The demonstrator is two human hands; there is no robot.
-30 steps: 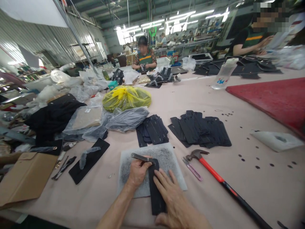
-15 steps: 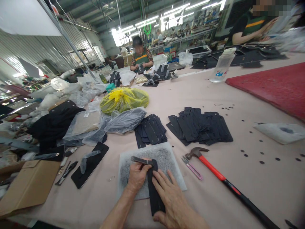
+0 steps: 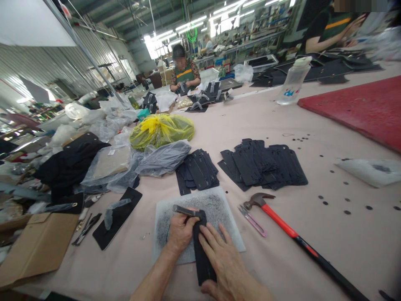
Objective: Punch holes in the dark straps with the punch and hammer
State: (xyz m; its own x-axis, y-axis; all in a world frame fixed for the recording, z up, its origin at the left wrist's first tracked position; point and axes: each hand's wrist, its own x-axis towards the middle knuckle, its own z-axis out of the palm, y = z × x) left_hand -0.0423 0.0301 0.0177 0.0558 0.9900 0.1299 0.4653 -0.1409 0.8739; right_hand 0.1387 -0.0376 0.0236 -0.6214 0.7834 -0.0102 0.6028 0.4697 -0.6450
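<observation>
A steel punch (image 3: pixel 185 210) is gripped in my left hand (image 3: pixel 180 232), its tip at the upper end of a dark fabric strip (image 3: pixel 202 255). My right hand (image 3: pixel 224 255) lies flat on the strip, fingers stretched and slightly spread, covering part of its right side. Beneath the strip's upper part is a white board (image 3: pixel 219 205) covered in dark marks. To the right rest a claw hammer (image 3: pixel 282 221) with a red and black handle and pink thread snips (image 3: pixel 254 221). Beyond the board lie two piles of dark strips, one on the left (image 3: pixel 200 169) and a larger one (image 3: pixel 263 163).
At left are a black panel (image 3: pixel 117 217), pliers (image 3: pixel 86 230), a cardboard box (image 3: pixel 46 242) and a yellow plastic bag (image 3: pixel 161 129). A water bottle (image 3: pixel 293 81) and red board (image 3: pixel 360 108) are at right. Co-workers (image 3: pixel 184 75) sit across the table.
The view has shifted very slightly. Both hands, the punch and the strip keep the same positions relative to each other.
</observation>
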